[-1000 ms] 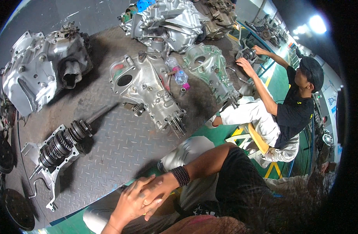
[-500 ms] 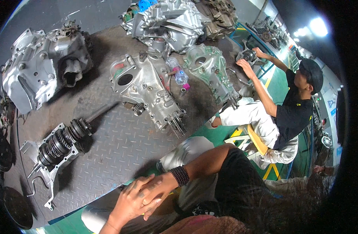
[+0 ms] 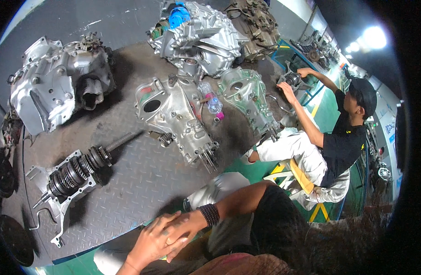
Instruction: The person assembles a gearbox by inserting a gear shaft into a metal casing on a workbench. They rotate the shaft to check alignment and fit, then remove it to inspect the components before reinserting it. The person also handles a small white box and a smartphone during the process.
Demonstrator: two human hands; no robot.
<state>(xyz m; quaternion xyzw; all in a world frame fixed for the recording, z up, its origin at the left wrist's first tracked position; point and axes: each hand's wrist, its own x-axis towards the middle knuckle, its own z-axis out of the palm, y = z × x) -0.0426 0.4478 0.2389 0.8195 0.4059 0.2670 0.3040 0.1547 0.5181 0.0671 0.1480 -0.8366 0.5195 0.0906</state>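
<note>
Steel bench [image 3: 142, 183] edge beside clasped left hand [image 3: 151, 243], right hand [image 3: 183, 229].

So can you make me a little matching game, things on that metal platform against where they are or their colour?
Things:
1. gear shaft
2. plastic bottle
3. cap
4. wristband

Descriptions:
A. black, on the seated co-worker's head
B. lying between two silver housings
C. dark beads, on the wearer's right arm
D. at the platform's left, stacked with gears

Pairs: 1-D, 2-B, 3-A, 4-C

5 gearbox housings [image 3: 178, 114], 1 gear shaft [image 3: 80, 172]
</note>
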